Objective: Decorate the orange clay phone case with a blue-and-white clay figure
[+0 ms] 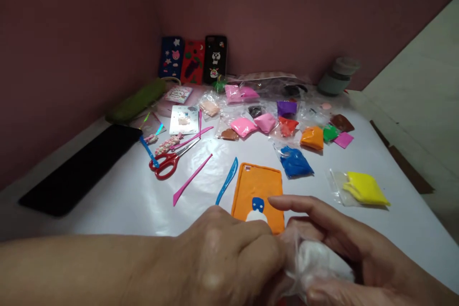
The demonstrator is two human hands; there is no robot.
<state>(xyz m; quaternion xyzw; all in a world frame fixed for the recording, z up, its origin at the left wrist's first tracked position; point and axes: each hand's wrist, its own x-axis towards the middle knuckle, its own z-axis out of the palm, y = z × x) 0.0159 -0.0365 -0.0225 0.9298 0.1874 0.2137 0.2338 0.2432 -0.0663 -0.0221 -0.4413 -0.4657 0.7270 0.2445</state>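
Observation:
At the front edge of the view my right hand (358,248) holds a clear plastic bag of white clay (319,260), its index finger stretched out above. My left hand (229,253) is closed at the bag's left side, gripping the plastic; its fingertips are hidden behind the knuckles. Just beyond both hands lies an orange clay-covered phone case (260,179) with a blue and white clay figure (257,204) on it, partly covered by my hands. Left of the case are a blue plastic knife (227,179) and a pink modelling tool (191,181).
Red-handled scissors (168,165) and a black phone-like slab (82,169) lie left. Bags of blue clay (296,162), yellow clay (366,189) and several other colours spread across the right and back. Three decorated cases, one red (193,62), lean on the wall beside a green pouch (138,100). A jar (337,76) stands back right.

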